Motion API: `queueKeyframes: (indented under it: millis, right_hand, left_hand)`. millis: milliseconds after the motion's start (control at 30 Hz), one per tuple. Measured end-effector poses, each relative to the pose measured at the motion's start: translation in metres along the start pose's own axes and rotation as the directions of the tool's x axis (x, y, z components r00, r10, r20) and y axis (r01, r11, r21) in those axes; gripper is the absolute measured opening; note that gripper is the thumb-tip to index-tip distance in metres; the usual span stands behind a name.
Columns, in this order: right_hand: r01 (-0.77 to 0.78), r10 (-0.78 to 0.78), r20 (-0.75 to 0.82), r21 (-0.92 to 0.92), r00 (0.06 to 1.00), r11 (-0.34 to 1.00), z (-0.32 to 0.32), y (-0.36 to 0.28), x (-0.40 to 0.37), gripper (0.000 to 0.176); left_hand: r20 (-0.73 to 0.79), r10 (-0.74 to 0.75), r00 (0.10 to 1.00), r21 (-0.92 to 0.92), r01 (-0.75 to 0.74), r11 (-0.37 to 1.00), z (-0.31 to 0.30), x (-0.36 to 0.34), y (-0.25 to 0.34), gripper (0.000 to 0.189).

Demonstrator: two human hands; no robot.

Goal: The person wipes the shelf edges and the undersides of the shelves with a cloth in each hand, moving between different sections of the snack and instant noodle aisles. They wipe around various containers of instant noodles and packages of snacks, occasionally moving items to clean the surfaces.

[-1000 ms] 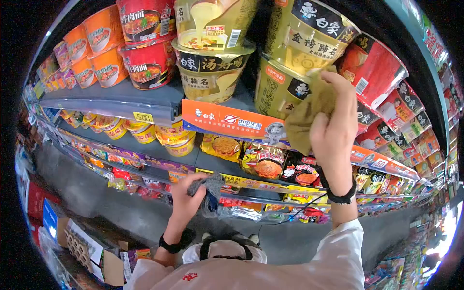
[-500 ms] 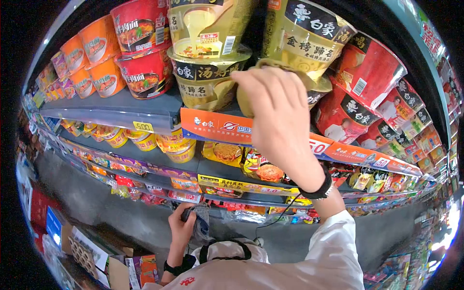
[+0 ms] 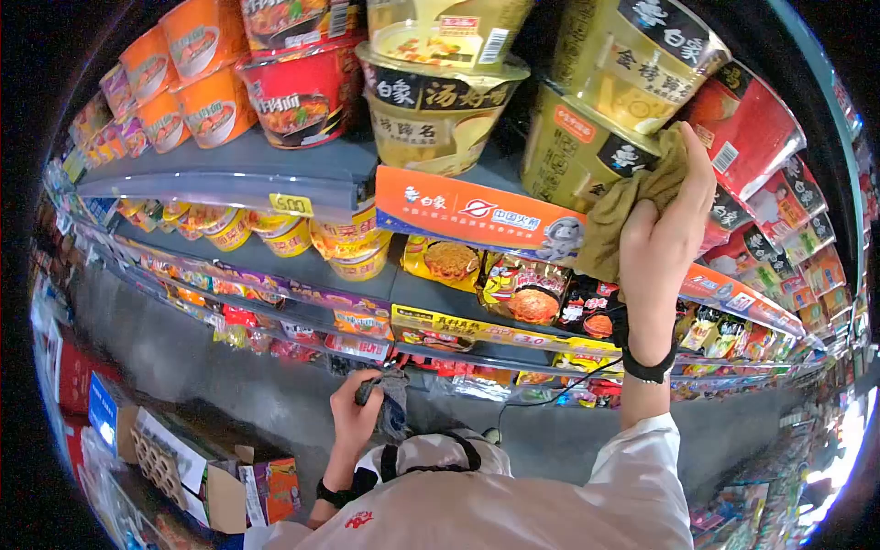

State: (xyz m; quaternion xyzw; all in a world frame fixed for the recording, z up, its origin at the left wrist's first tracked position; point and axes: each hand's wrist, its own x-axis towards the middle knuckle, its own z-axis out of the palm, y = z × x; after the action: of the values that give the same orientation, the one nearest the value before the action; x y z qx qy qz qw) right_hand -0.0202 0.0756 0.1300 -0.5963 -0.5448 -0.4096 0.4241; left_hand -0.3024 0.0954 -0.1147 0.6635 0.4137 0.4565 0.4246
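With my right hand, I grip an olive-brown cloth that hangs over the orange front edge of the shelf. Its upper end lies against the lower gold tub of instant noodles, part of which it covers. Another gold noodle tub is stacked on top. Just right of my fingers is a red noodle tub. Low down near my body, my left hand is closed around a dark handle-like object with grey, cloth-like material hanging beside it; its exact kind I cannot tell.
More gold tubs and orange tubs line the shelf to the left. Lower shelves carry yellow noodle cups and bagged noodles. An opened cardboard box stands on the floor at lower left. A thin black cable runs below the shelves.
My right hand has moved right along the shelf edge, and the cloth now shows fully beside the lower gold tub. The view has shifted slightly; my left hand keeps its hold.
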Motion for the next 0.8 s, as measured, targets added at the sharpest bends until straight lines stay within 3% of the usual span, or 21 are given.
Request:
queueKeyframes:
  millis: [100,167,233,300,367,500,667,800]
  right_hand:
    - [-0.03,0.029,0.032,0.034,0.999,0.999,0.001,-0.008,-0.008,0.065]
    - [0.024,-0.019,-0.11,0.038,0.994,0.999,0.009,-0.016,-0.018,0.062]
    - [0.026,-0.015,-0.148,0.076,0.989,0.997,0.021,-0.019,-0.036,0.062]
    - [0.115,-0.064,-0.204,0.251,0.977,0.961,0.032,-0.022,-0.055,0.059]
    - [0.227,-0.203,-0.12,0.236,0.972,0.945,0.047,-0.026,-0.073,0.054]
    - [0.301,-0.304,0.202,0.045,0.931,0.953,0.087,-0.068,-0.094,0.049]
    - [0.373,-0.358,0.182,-0.049,0.916,0.927,0.103,-0.105,-0.085,0.045]
    - [0.326,-0.308,0.21,-0.06,0.928,0.943,0.086,-0.076,-0.088,0.047]
  left_hand:
    - [-0.023,0.018,1.0,0.009,-0.018,1.0,-0.007,-0.004,-0.008,0.017]
    - [-0.074,0.055,0.996,0.003,-0.055,0.998,-0.01,-0.006,-0.017,0.017]
    - [-0.072,-0.034,0.997,0.011,0.035,0.999,-0.019,-0.012,-0.013,0.016]
    - [-0.095,-0.146,0.985,-0.015,0.145,0.989,-0.024,-0.015,-0.009,0.017]
    - [-0.124,-0.13,0.984,-0.082,0.12,0.989,-0.027,-0.021,-0.028,0.017]
    - [-0.171,-0.166,0.971,-0.028,0.163,0.986,-0.034,-0.024,-0.033,0.017]
    - [-0.134,-0.221,0.966,0.012,0.225,0.974,-0.032,-0.02,-0.026,0.017]
    - [-0.113,-0.174,0.978,-0.015,0.173,0.985,-0.023,-0.017,-0.033,0.017]
